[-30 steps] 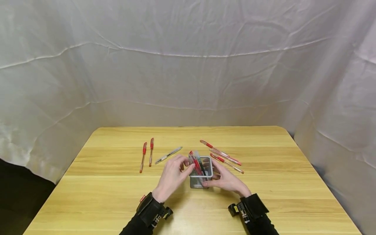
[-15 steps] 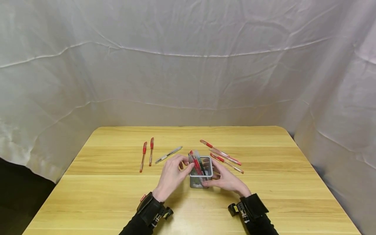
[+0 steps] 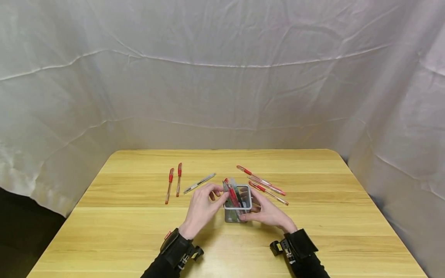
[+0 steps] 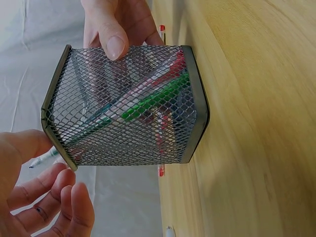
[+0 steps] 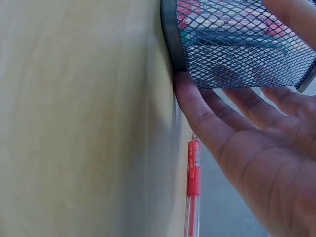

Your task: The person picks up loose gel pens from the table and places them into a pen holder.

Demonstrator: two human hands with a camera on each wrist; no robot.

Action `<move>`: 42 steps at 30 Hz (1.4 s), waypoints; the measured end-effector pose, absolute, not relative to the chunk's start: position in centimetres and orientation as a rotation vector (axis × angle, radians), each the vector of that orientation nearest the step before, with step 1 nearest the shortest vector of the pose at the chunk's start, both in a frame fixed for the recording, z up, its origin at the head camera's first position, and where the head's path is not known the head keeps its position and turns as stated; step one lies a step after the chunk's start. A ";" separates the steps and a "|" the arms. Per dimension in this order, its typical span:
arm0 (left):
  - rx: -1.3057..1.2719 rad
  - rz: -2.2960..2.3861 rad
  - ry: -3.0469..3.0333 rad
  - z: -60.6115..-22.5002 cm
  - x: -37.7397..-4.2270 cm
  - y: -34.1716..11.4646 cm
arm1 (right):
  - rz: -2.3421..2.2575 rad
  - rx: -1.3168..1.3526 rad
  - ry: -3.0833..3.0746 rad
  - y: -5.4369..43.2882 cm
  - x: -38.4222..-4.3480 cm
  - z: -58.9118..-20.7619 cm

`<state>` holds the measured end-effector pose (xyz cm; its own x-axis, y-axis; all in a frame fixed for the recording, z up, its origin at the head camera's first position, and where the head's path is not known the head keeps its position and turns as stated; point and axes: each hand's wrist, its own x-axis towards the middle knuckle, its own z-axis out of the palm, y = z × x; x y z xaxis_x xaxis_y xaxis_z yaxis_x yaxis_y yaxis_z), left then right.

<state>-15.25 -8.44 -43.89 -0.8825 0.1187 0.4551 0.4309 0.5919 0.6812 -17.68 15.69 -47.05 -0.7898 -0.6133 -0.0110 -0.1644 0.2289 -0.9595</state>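
A dark mesh pen holder stands on the table with several pens inside, among them a red pen and a green pen. My right hand holds the holder from its right side, thumb on the near face and fingers round the far side. My left hand is at the holder's left rim. Its thumb touches the rim in the left wrist view, and the fingertips are at the rim's corner. A clear pen end pokes out between thumb and fingers, without a visible pinch.
Two red pens and a clear pen lie left of the holder on the wooden table. Three more pens, one a red-capped pen, lie at the right. Grey cloth hangs behind the table.
The left hand has drawn back very slightly to the left at the rim. Green now shows low inside the holder. The right hand and holder stay in place.
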 end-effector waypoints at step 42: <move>-0.186 -1.086 -2.698 -47.3 -17.6 -15.8 | -1.608 -0.721 2.095 15.8 -17.7 -47.0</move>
<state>-17.60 -15.78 -47.34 -0.9663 0.0328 0.2554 0.2006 0.7177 0.6668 -17.72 15.75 -47.05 -0.7866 -0.6175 -0.0035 -0.1562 0.2045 -0.9663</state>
